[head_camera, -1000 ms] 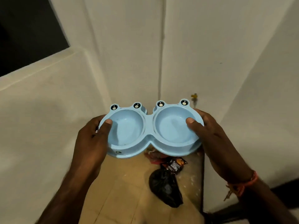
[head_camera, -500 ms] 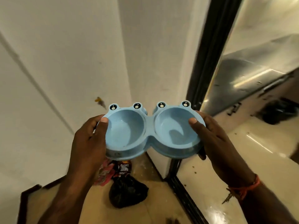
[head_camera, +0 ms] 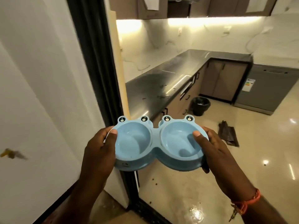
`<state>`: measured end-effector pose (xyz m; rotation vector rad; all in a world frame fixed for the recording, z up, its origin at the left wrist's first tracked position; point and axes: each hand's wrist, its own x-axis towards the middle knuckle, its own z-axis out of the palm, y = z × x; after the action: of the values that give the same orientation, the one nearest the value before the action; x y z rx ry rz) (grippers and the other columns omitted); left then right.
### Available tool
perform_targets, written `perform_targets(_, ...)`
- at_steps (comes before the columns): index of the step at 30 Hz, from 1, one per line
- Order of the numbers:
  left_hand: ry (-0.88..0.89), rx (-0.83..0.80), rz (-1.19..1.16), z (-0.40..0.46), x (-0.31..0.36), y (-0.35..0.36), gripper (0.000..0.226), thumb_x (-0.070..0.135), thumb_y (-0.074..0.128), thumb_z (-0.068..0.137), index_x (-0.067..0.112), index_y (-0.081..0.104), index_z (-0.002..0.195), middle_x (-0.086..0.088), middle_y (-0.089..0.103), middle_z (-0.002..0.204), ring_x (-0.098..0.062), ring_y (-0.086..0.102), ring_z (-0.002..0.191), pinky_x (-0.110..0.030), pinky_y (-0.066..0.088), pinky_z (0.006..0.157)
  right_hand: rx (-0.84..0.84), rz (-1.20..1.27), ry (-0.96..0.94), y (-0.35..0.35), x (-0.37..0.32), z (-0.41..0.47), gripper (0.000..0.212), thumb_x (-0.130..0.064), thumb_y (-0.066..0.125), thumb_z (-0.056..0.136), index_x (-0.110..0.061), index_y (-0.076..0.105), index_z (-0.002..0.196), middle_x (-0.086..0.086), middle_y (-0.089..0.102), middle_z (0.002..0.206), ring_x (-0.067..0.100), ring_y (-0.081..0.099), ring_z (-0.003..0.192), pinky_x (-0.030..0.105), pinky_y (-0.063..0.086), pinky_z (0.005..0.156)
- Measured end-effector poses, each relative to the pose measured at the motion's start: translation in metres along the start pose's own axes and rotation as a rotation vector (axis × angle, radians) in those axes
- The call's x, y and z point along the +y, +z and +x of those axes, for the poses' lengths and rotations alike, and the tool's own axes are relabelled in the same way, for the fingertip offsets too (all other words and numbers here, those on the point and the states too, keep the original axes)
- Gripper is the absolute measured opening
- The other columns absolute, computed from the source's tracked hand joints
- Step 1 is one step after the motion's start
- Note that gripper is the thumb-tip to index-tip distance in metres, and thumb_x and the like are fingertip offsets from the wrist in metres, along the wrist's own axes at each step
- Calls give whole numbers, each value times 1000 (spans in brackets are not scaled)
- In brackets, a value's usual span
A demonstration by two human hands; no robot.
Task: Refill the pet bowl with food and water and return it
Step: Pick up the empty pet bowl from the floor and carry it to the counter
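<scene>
Two empty wells (blue pet bowl (head_camera: 155,143))

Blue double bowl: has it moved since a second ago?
Yes. The blue double bowl was carried from the wall corner to the black door frame, toward the kitchen.

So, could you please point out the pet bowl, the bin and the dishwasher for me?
pet bowl (head_camera: 155,143): head view, on the bridge between its two empty cups.
bin (head_camera: 200,106): head view, on its dark side wall.
dishwasher (head_camera: 267,89): head view, on its grey front panel.
</scene>
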<state>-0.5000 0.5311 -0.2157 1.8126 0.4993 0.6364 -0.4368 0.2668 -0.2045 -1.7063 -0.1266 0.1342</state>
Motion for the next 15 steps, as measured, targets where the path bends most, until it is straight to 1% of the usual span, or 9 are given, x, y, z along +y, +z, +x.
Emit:
perform_targets(1, 5, -14, 2, 3, 1, 12, 30, 45, 49, 100, 32, 69, 118, 12, 70, 107, -11, 65, 100, -32, 49, 73, 16, -5, 6, -9, 2, 4, 22, -52, 52, 99, -43, 62, 117, 2, 68, 86, 8, 53, 54, 27, 40, 44)
perform_targets(3, 3, -40, 2, 8, 5, 35, 33, 47, 48, 98, 31, 69, 118, 11, 70, 107, -12, 64, 99, -33, 50, 73, 42, -21, 17, -26, 5, 12, 22, -52, 51, 100, -44, 61, 118, 3, 68, 88, 8, 54, 54, 26, 41, 45)
perform_targets(5, -3, -68, -5, 14, 9, 52, 28, 48, 50, 99, 34, 67, 116, 11, 69, 106, -12, 64, 98, -34, 51, 72, 65, -28, 25, -38, 6, 20, 23, -52, 50, 101, -44, 59, 120, 3, 67, 87, 6, 54, 54, 25, 42, 45)
perform_targets(7, 4, -97, -7, 22, 13, 70, 21, 43, 51, 103, 36, 67, 114, 12, 69, 104, -12, 65, 98, -34, 50, 72, 81, -30, 30, -49, 8, 31, 23, -51, 49, 101, -44, 58, 121, 3, 67, 85, 5, 55, 53, 25, 42, 45)
perform_targets(9, 23, -113, 8, 33, 18, 86, 24, 42, 52, 103, 33, 69, 117, 11, 70, 105, -11, 65, 98, -33, 50, 73, 98, -24, 37, -58, 9, 43, 23, -51, 48, 101, -43, 58, 120, 4, 67, 85, 5, 55, 53, 25, 42, 45)
perform_targets(11, 29, -138, 15, 46, 23, 103, 22, 36, 52, 104, 31, 69, 117, 12, 71, 105, -10, 65, 98, -32, 50, 73, 120, -26, 46, -66, 11, 58, 21, -53, 48, 101, -44, 58, 118, 3, 67, 85, 7, 55, 56, 26, 42, 46)
perform_targets(12, 34, -151, 15, 54, 24, 112, 21, 37, 53, 104, 32, 69, 117, 12, 71, 105, -10, 66, 98, -32, 50, 73, 131, -29, 51, -69, 12, 66, 20, -54, 48, 101, -45, 57, 116, 4, 68, 87, 10, 56, 58, 26, 43, 46)
perform_targets(15, 77, -176, 34, 78, 26, 136, 36, 48, 50, 94, 31, 69, 119, 11, 72, 106, -11, 67, 98, -33, 52, 74, 161, -38, 51, -77, 15, 91, 20, -55, 47, 100, -45, 55, 115, 6, 67, 92, 13, 57, 63, 24, 44, 48)
